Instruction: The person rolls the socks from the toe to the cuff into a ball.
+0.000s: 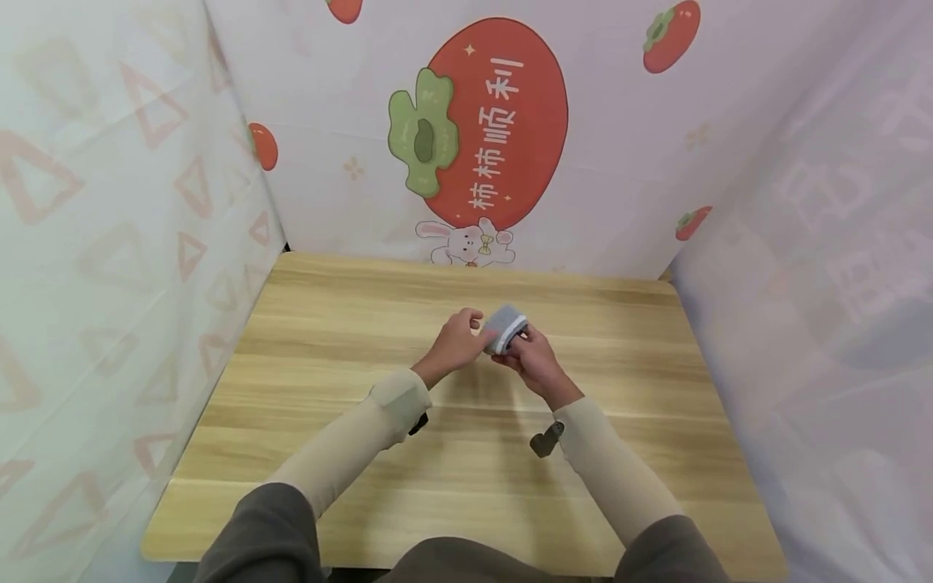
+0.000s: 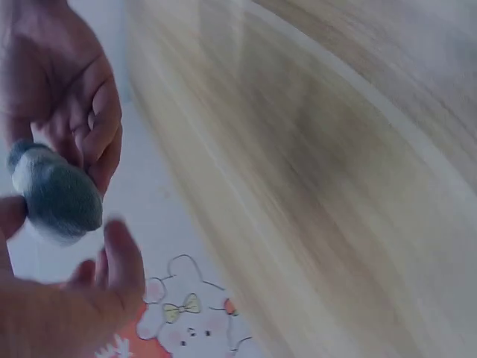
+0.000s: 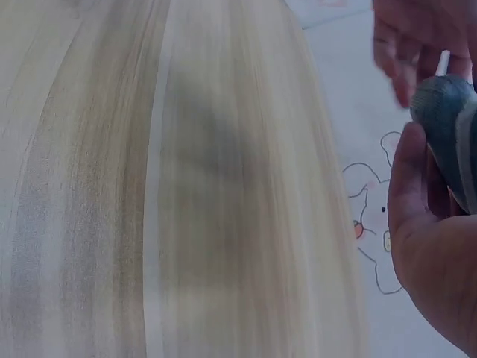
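A small rolled grey-blue sock (image 1: 503, 324) with a white stripe is held up over the wooden table. My right hand (image 1: 535, 360) grips it from the right, fingertips at its darker opening and thumb (image 3: 410, 168) along its side. On the other side, my left hand (image 1: 455, 342) is close against the sock, its thumb overlapping the near edge in the head view. The left fingers (image 2: 123, 257) are loosely bent and stand slightly apart from the sock (image 2: 63, 198) in the left wrist view. A short white strip (image 3: 443, 63) shows at the sock's end.
The wooden table (image 1: 328, 316) spreads around both arms. Behind it hangs a white cloth backdrop (image 1: 612, 162) with a large red persimmon and a rabbit. Pale cloth walls (image 1: 95, 243) enclose the left and right sides. Faint hand shadows lie on the tabletop.
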Demonstrator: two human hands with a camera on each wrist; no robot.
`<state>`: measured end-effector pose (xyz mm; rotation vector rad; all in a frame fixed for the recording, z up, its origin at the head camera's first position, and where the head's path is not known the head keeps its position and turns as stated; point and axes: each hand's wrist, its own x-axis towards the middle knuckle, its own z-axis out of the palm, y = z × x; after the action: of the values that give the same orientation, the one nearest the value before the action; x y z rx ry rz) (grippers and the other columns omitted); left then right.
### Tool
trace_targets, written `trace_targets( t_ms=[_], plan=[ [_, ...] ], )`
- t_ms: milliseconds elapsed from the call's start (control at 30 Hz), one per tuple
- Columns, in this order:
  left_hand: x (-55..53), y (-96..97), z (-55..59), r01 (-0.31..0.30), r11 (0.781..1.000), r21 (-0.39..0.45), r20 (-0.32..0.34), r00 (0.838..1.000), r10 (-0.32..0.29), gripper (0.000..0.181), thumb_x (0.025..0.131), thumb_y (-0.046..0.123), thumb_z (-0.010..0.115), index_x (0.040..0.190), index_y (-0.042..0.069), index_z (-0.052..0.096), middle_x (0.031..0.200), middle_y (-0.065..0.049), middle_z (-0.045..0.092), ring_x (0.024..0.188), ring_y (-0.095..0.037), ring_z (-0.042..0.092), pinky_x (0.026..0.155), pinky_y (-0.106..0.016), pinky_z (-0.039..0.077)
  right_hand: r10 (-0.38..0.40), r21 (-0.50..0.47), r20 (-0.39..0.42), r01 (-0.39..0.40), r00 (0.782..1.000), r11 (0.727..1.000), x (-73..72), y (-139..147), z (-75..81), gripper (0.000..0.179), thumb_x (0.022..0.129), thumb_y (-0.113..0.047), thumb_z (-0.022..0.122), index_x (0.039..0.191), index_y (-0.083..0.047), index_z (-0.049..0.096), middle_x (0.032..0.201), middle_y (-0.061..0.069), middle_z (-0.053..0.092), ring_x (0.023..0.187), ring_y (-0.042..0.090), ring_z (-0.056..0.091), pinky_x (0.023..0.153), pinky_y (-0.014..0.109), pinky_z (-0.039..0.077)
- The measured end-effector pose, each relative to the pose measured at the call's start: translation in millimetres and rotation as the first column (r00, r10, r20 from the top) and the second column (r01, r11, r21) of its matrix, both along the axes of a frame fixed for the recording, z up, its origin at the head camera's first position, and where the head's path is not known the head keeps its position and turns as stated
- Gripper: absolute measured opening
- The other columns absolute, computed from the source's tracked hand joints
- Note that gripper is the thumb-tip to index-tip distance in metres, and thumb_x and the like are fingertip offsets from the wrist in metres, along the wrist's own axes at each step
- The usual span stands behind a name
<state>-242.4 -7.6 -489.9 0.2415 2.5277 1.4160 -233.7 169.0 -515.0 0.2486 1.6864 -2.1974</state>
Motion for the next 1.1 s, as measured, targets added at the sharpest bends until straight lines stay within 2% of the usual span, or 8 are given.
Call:
trace_targets(
  t_ms=[67,133,300,500,633,767,933,1100],
  plan=[
    [-3.0,-3.2,-3.2,0.017,0.999,0.029,0.088,0.996,-0.020,0.060,0.097,0.047,0.065,0.141,0.009,0.054,0.132,-0.014,0.064,0.111,-0.027,0.065,0.087,-0.041,0.056,0.051,0.012,-0.003,-0.051,0.999,0.999,-0.3,0,0.1,0.061,0.103,-0.005,0.046,0.161,-0.010,0.026,0.155,0.024,0.043,0.099,0.012,0.070,0.082,0.025,0.060],
    [-4.3,-4.9,-5.8,0.034,0.999,0.029,0.137,0.990,-0.037,0.062,0.096,0.049,0.065,0.142,0.010,0.054,0.132,-0.012,0.065,0.108,-0.024,0.066,0.085,-0.039,0.056,0.082,0.018,0.004,-0.082,0.997,0.996,-0.2,0,-0.1,0.059,0.106,-0.008,0.045,0.161,-0.011,0.026,0.156,0.021,0.042,0.103,0.013,0.070,0.084,0.026,0.059],
    [-1.8,-3.8,-6.8,0.005,1.000,0.007,0.136,0.991,-0.006,0.063,0.093,0.049,0.068,0.138,0.006,0.058,0.125,-0.013,0.067,0.104,-0.024,0.064,0.084,-0.038,0.056,0.106,0.006,0.034,-0.107,0.994,0.994,1.7,-2,0.2,0.050,0.112,-0.025,0.036,0.159,-0.008,0.031,0.153,0.022,0.046,0.103,0.013,0.071,0.085,0.028,0.059],
    [1.5,-2.2,-4.3,-0.054,0.999,-0.005,0.174,0.983,0.054,0.064,0.093,0.046,0.068,0.139,0.003,0.054,0.125,-0.017,0.066,0.101,-0.025,0.065,0.078,-0.036,0.056,0.113,-0.034,0.071,-0.111,0.991,0.993,2.7,-4,0.4,0.061,0.112,-0.044,0.022,0.158,-0.005,0.030,0.149,0.024,0.047,0.104,0.017,0.069,0.084,0.033,0.058],
    [2.8,-2.8,-5.0,-0.065,0.997,-0.030,0.192,0.979,0.070,0.063,0.093,0.045,0.069,0.138,0.004,0.053,0.124,-0.017,0.066,0.100,-0.024,0.066,0.075,-0.034,0.055,0.081,0.098,0.088,-0.090,0.993,0.991,0.4,-4,0.0,0.062,0.110,-0.046,0.032,0.154,-0.002,0.038,0.132,0.018,0.059,0.095,0.014,0.069,0.079,0.029,0.059],
    [4.2,-3.3,-5.2,-0.023,0.999,-0.041,0.217,0.976,0.031,0.061,0.094,0.044,0.069,0.136,0.003,0.053,0.125,-0.017,0.065,0.100,-0.025,0.065,0.078,-0.035,0.055,0.076,0.251,0.094,-0.098,0.993,0.963,-2.1,-4,-1.8,0.055,0.109,-0.036,0.046,0.148,0.002,0.046,0.115,0.012,0.065,0.085,0.009,0.067,0.075,0.023,0.058],
    [7.7,-6.1,-9.7,0.058,0.993,-0.101,0.244,0.969,-0.032,0.057,0.096,0.042,0.066,0.132,0.000,0.054,0.122,-0.016,0.066,0.098,-0.022,0.063,0.080,-0.033,0.053,0.133,0.347,0.073,-0.150,0.988,0.926,-0.2,-4,-8.9,0.049,0.109,-0.029,0.048,0.143,0.007,0.050,0.117,0.016,0.065,0.086,0.010,0.066,0.076,0.024,0.057],
    [10.2,-11.0,-19.3,0.169,0.965,-0.200,0.270,0.956,-0.111,0.041,0.098,0.035,0.062,0.117,-0.002,0.061,0.107,-0.013,0.068,0.083,-0.021,0.060,0.071,-0.031,0.049,0.176,0.404,0.088,-0.197,0.980,0.893,7.3,-6,-24.6,0.043,0.108,-0.025,0.049,0.136,0.006,0.057,0.118,0.016,0.067,0.088,0.012,0.066,0.078,0.027,0.058]
  ],
)
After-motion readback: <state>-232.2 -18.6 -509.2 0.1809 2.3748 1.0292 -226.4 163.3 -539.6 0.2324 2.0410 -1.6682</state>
